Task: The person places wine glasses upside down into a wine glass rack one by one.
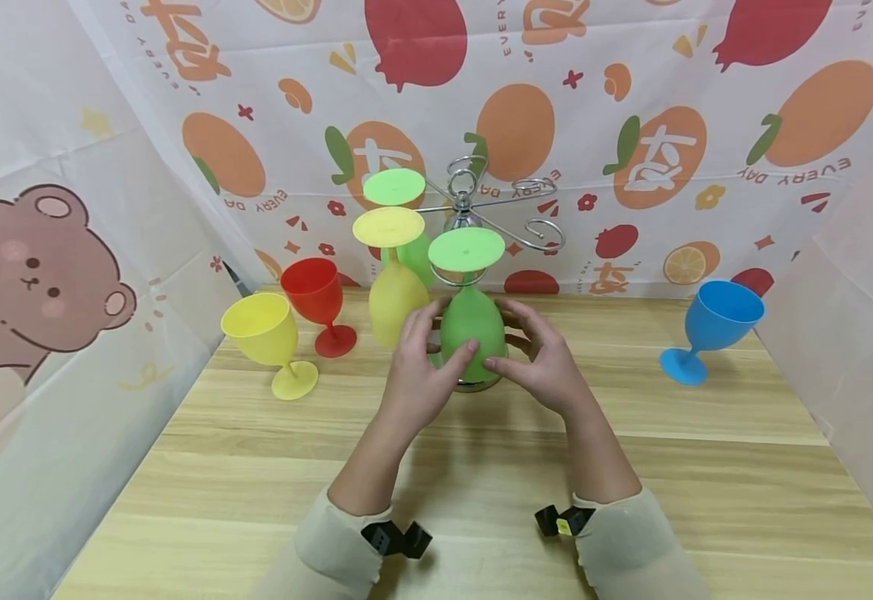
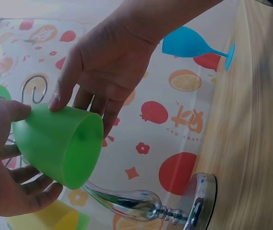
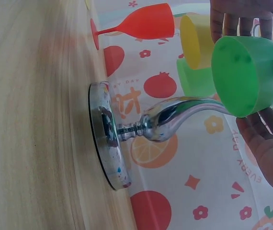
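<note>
Both hands hold the bowl of an upside-down green goblet [image 1: 472,325] at the front of a silver wire rack [image 1: 462,202]. My left hand [image 1: 423,367] grips its left side, thumb in front; my right hand [image 1: 545,358] grips the right side likewise. The goblet's round foot is uppermost, at a wire loop, and its rim faces down above the rack's chrome base [image 3: 108,139]. Left of it, a yellow goblet [image 1: 393,304] hangs inverted, with a second green goblet [image 1: 416,254] partly hidden behind it. Right-hand wire arms carry nothing.
A yellow goblet [image 1: 260,329] and a red goblet [image 1: 312,292] stand upright on the wooden table [image 1: 256,492] at the left. An upright blue goblet [image 1: 721,315] stands far right. Printed cloth [image 1: 436,117] hangs behind and at the sides.
</note>
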Demonstrator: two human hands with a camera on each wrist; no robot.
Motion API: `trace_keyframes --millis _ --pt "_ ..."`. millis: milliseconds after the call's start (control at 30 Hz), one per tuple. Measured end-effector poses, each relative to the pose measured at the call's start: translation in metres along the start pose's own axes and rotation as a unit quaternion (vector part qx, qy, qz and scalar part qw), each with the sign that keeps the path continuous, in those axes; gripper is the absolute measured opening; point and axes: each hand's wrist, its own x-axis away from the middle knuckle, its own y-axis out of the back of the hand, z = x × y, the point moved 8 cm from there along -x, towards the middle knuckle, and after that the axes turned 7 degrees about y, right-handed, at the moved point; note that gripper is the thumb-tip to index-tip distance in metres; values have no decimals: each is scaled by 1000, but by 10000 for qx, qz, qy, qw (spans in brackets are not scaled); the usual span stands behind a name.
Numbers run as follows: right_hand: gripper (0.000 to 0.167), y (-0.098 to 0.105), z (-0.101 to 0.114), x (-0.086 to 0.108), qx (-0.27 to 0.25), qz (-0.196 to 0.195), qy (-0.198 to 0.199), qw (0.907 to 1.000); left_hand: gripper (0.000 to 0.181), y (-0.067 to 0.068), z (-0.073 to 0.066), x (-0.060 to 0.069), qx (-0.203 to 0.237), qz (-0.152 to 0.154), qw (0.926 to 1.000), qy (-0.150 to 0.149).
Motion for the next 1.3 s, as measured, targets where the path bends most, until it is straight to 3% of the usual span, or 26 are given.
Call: trace_keyframes --millis 200,367,567,767,1033,1300 --pt "76 -3 -4 0 164 -29 -201 9997 62 -1 2 -1 -151 -15 9999 67" --pt "72 -8 10 -1 176 -88 -237 9995 63 -1 2 -1 -238 -39 9997 57" --pt "74 -9 -2 -1 181 -165 -99 9996 63 0 -1 0 -407 -144 9990 -77" --pt "74 -13 19 -2 152 -103 -172 9997 63 1 -3 1 -585 -256 9979 -120" --pt "76 -16 19 -1 232 36 -333 9992 63 4 -11 5 -1084 -587 9914 -446" --pt "75 -18 19 1 274 66 -332 9990 63 6 -14 7 -1191 -742 9885 -555"
